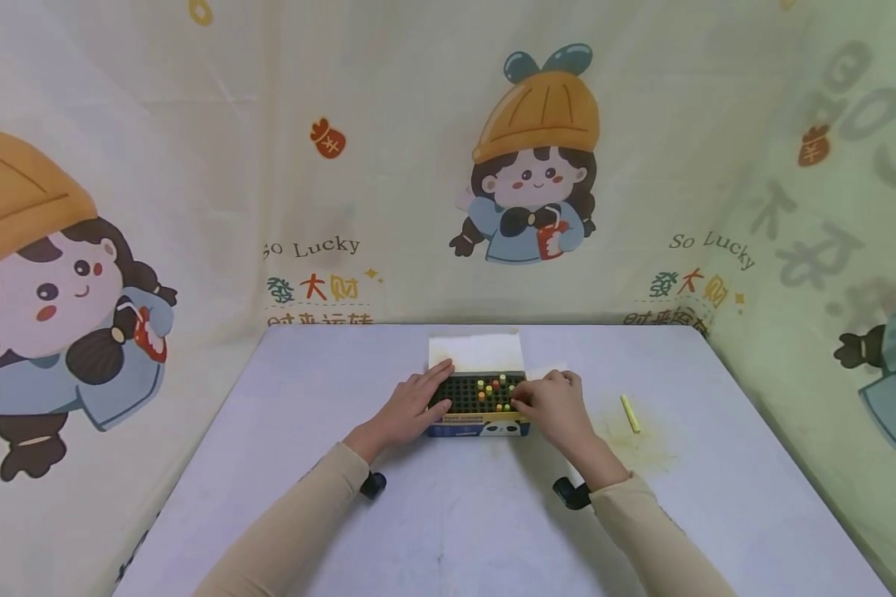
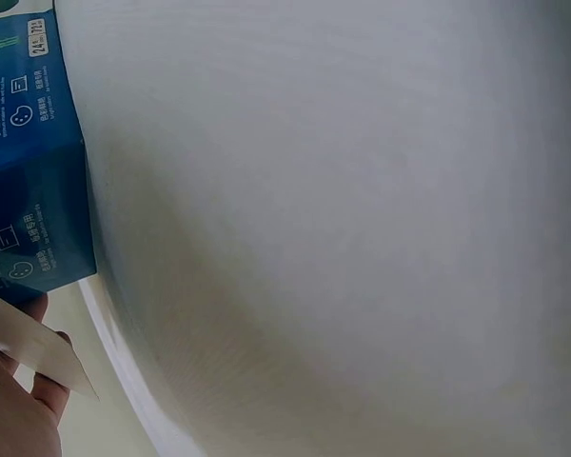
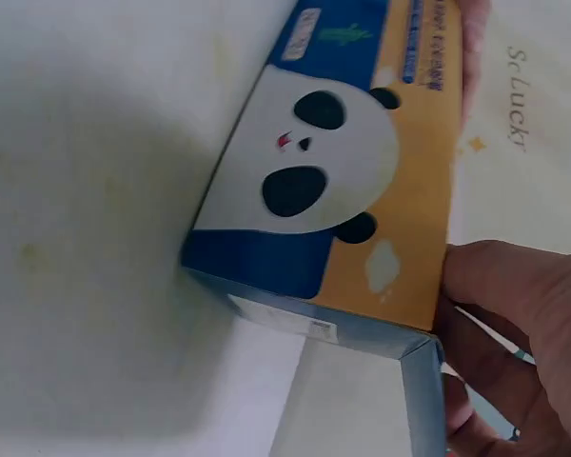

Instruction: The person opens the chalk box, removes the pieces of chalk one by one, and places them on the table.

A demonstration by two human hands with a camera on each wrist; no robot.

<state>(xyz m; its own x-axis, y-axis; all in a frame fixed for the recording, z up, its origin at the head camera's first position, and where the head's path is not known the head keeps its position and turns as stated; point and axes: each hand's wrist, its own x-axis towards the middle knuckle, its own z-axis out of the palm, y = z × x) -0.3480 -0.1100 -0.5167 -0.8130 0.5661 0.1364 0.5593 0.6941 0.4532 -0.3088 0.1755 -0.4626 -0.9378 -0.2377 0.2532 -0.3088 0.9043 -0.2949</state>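
Note:
A chalk box (image 1: 460,430), blue and yellow with a panda on its front, stands on the table with its top open. Inside it sits a black holder (image 1: 459,400) with rows of round holes. Several chalk sticks (image 1: 489,390), yellow, orange and red, stand in its right half. My left hand (image 1: 406,406) rests on the box's left end, fingers toward the back and thumb near the front edge. At the right end, my right hand (image 1: 556,404) has its thumb and curled fingers pinching a chalk stick, mostly hidden by the fingertips. The right wrist view shows this hand (image 3: 523,333) beside the box's rim.
A loose yellow chalk stick (image 1: 630,414) lies on the white table (image 1: 448,514), right of the box, amid yellowish dust. The box's white lid flap (image 1: 474,352) stands up behind it. A patterned cloth (image 1: 411,182) hangs around the table's back and sides.

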